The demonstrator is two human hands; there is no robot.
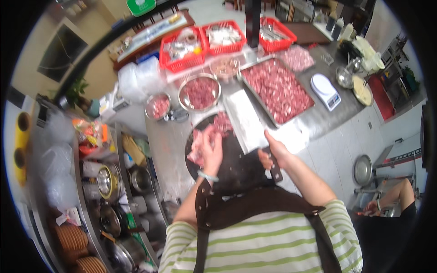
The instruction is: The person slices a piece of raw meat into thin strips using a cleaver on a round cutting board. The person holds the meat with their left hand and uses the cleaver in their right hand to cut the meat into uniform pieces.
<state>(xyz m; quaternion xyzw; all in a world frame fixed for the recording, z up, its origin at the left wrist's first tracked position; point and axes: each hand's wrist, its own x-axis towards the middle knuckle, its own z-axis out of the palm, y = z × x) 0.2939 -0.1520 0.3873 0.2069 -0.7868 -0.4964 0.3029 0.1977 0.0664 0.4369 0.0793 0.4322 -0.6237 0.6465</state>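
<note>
My left hand (212,150) rests on a piece of raw meat (196,145) at the left side of a round black cutting board (227,160); its fingertips are bent over the meat. In my right hand (275,152) is a cleaver (244,119) with a broad blade and a dark handle. The blade points away from me over the board's right part. More raw meat (222,123) lies at the board's far edge, between my left hand and the blade. Beyond the board stand a metal bowl of dark red meat (200,92) and a large metal tray of cut meat (278,90).
Kitchen shears (177,116) lie near a small bowl of meat (158,106). Red plastic baskets (225,51) line the far edge; a white kitchen scale (325,92) stands right. Shelves (99,218) with pots are at left. Another person's arm (392,198) shows at lower right.
</note>
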